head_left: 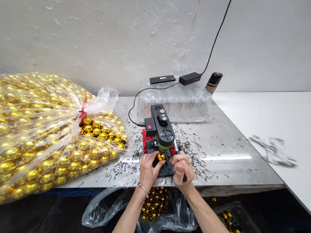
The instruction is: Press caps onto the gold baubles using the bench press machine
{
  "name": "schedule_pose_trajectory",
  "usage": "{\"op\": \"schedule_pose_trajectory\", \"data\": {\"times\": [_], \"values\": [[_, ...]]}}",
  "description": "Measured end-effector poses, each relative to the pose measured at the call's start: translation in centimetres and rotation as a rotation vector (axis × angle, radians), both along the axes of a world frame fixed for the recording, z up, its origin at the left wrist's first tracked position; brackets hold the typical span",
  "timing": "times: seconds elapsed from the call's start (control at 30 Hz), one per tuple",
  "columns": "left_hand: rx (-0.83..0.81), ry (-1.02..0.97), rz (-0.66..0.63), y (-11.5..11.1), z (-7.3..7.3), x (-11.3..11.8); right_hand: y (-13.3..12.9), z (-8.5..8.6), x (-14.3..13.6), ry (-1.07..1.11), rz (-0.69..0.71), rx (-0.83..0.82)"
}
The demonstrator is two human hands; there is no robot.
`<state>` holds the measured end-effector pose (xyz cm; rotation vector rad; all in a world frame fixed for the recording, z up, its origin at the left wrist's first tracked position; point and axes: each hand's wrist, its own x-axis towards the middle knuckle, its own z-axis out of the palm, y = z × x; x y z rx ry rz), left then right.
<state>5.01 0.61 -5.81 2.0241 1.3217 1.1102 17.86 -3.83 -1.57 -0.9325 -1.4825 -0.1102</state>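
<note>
A small black bench drill press [163, 125] stands on the metal table top. Under its head sits a shiny gold ball [160, 156], pinched between the thumb and fingers of my left hand [149, 170]. My right hand [182, 168] is wrapped round the black lever handle [184, 178] at the machine's right side. The tip of the drill is mostly hidden behind the head. Dark curled shavings [191, 154] lie scattered around the base, with red material [145, 138] behind it.
A large clear bag of gold balls [31, 141] fills the left. Behind the press are a clear plastic tray [177, 105], a power adapter [190, 78] and a spray can [214, 82]. White gloves [274, 150] lie right. Below hangs an open bag of balls [155, 205].
</note>
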Motion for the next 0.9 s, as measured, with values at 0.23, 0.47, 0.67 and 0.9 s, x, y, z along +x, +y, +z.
{"op": "schedule_pose_trajectory", "data": {"times": [0.23,0.47,0.67,0.9], "values": [[-0.003,-0.038,-0.006,-0.1,0.1,-0.1,0.4,-1.2,0.3,-0.096,0.009,0.051],[-0.034,-0.080,0.020,0.3,0.5,0.3,-0.1,4.2,-0.4,0.095,-0.017,-0.027],[0.069,-0.067,-0.039,-4.1,0.6,-1.8,-0.5,9.2,-0.9,0.200,-0.009,-0.261],[0.127,0.045,-0.171,-10.3,-2.2,-5.7,-0.7,6.8,-1.0,0.207,0.022,-0.176]]}}
